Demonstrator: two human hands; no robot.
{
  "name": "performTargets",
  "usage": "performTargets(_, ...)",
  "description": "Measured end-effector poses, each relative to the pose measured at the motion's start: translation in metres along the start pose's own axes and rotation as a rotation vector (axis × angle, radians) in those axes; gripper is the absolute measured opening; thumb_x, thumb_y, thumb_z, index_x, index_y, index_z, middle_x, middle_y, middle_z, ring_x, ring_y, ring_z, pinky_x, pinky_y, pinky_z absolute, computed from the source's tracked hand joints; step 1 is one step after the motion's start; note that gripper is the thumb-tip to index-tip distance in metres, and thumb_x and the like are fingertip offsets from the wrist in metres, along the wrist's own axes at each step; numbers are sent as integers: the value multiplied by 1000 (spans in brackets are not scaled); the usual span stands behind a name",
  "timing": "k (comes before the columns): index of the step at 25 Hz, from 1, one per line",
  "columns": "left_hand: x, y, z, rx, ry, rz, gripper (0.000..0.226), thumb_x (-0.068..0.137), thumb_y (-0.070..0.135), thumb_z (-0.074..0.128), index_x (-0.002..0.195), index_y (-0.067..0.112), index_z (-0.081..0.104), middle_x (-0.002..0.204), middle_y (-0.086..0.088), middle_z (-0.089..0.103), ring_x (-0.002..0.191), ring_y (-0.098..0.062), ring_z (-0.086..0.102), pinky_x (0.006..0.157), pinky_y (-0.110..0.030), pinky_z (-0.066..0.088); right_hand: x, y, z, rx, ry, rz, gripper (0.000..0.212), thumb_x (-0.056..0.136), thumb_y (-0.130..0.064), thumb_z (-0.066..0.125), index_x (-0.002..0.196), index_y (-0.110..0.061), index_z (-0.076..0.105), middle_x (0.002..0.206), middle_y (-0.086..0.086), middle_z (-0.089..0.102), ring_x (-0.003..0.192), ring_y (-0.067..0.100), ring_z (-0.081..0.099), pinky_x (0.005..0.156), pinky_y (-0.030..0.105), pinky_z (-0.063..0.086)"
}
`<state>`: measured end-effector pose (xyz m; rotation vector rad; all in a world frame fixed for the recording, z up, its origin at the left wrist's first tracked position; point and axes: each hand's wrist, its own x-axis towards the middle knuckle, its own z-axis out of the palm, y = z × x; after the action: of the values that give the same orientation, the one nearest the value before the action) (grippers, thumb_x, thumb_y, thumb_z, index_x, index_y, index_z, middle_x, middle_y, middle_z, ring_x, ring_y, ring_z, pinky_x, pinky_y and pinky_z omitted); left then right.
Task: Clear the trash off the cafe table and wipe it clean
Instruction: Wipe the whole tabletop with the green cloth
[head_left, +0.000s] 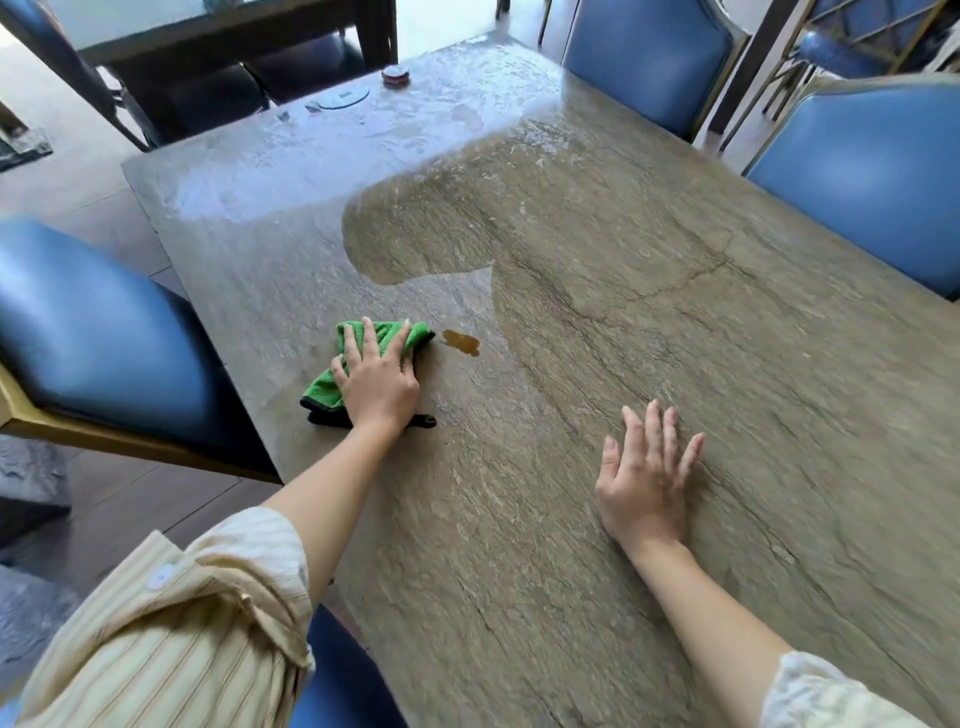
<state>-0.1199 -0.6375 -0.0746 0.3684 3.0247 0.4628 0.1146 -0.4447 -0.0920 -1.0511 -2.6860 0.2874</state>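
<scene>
A green cloth (382, 338) with a black edge lies bunched on the stone-patterned cafe table (623, 291), near its left edge. My left hand (378, 378) presses flat on the cloth with fingers spread. A small brown spill (461, 342) sits on the tabletop just right of the cloth, apart from it. My right hand (644, 475) rests flat on the bare tabletop nearer to me, fingers straight, holding nothing.
A small round red-brown object (396, 77) and a round inset plate (343, 97) sit at the far end of the table. Blue padded chairs stand at the left (98, 332), far side (649, 57) and right (872, 176). A dark table (223, 36) stands beyond.
</scene>
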Motion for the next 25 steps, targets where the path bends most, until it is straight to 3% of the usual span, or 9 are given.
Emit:
performTargets(2, 20, 21, -2, -158, 18, 4, 40, 99, 28, 39, 138, 28, 46, 155, -6, 29, 146, -27, 15, 114, -47, 14, 2, 0, 1, -4, 4, -3, 54, 94, -39, 27, 138, -13, 45, 152, 20, 30, 145, 33, 18, 117, 57, 0)
performTargets(5, 30, 67, 4, -268, -46, 108, 40, 98, 24, 41, 137, 19, 48, 152, -7, 36, 145, -24, 22, 112, -43, 19, 4, 1, 2, -5, 4, 5, 54, 94, -39, 27, 138, -14, 45, 153, 19, 30, 145, 32, 18, 117, 56, 0)
performTargets(11, -33, 118, 39, -16, -138, 605, 41, 95, 45, 37, 135, 42, 46, 153, 4, 34, 145, -24, 22, 110, -43, 24, 4, -1, 0, 45, 37, 19, 54, 93, -33, 29, 141, -11, 41, 151, 19, 34, 144, 32, 22, 117, 56, 1)
performTargets(14, -63, 103, 42, 63, -111, 830, 41, 95, 49, 37, 136, 49, 42, 153, 2, 34, 145, -28, 24, 109, -46, 28, 4, 1, 0, 105, 70, 18, 54, 93, -28, 30, 142, -8, 39, 149, 20, 37, 143, 33, 25, 117, 55, 1)
performTargets(18, -54, 62, 31, 121, -155, 1186, 42, 98, 49, 36, 139, 51, 35, 156, 9, 27, 147, -21, 15, 115, -42, 21, 3, 1, 0, 117, 73, 20, 53, 94, -28, 29, 142, -8, 38, 149, 19, 37, 143, 32, 25, 118, 54, 0)
performTargets(20, -26, 43, 22, 115, -126, 1137, 42, 97, 49, 36, 139, 49, 38, 155, 10, 30, 147, -19, 17, 116, -43, 21, 4, 1, 0, 105, 60, 22, 53, 95, -29, 28, 143, -9, 36, 150, 19, 36, 144, 31, 24, 118, 53, -2)
performTargets(25, 8, 37, 18, 112, -37, 370, 45, 94, 49, 40, 139, 47, 38, 157, 1, 27, 148, -26, 10, 116, -54, 11, 4, 0, -2, 79, 32, 18, 53, 95, -30, 27, 144, -10, 35, 151, 19, 34, 144, 31, 22, 118, 54, -4)
